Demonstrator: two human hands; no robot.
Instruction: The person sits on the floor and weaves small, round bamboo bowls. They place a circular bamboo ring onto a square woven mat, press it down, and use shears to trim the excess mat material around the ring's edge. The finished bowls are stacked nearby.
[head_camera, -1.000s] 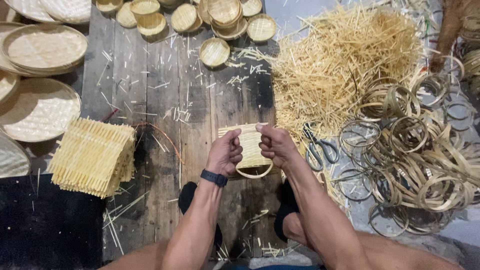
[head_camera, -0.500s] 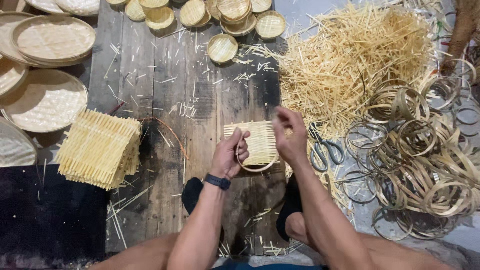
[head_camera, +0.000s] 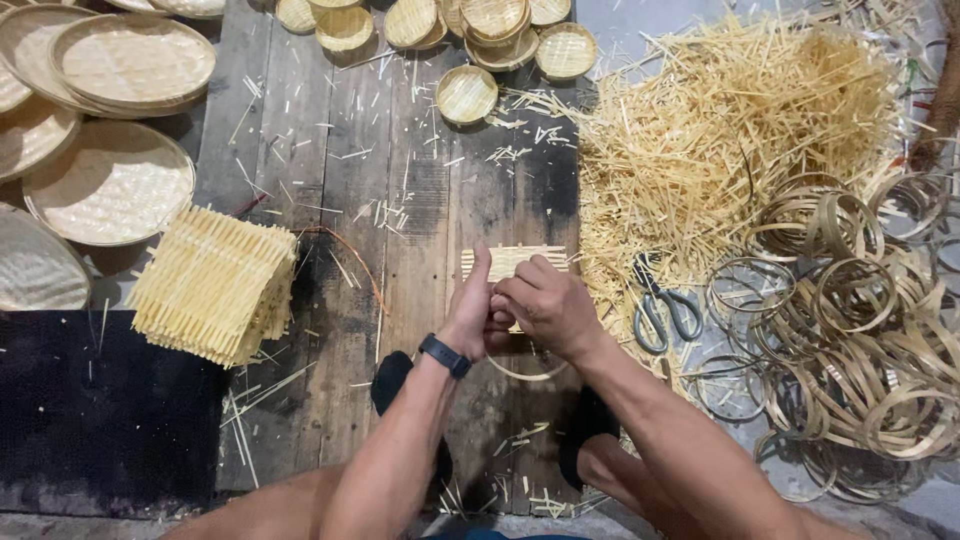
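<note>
1. Left hand (head_camera: 472, 305) and right hand (head_camera: 545, 300), pressed together, both clamp a small woven bamboo mat (head_camera: 510, 262).
2. Scissors (head_camera: 662, 308) lie just right of the right hand.
3. A stack of woven mats (head_camera: 215, 285) sits well left of the left hand.

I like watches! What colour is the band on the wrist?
Black wristband, seen in the head view.

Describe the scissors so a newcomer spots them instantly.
Find the big heap of loose bamboo splints at upper right. At its lower edge, beside the pile of bamboo rings, lie the scissors. They are the only dark metal item among pale bamboo.
</note>
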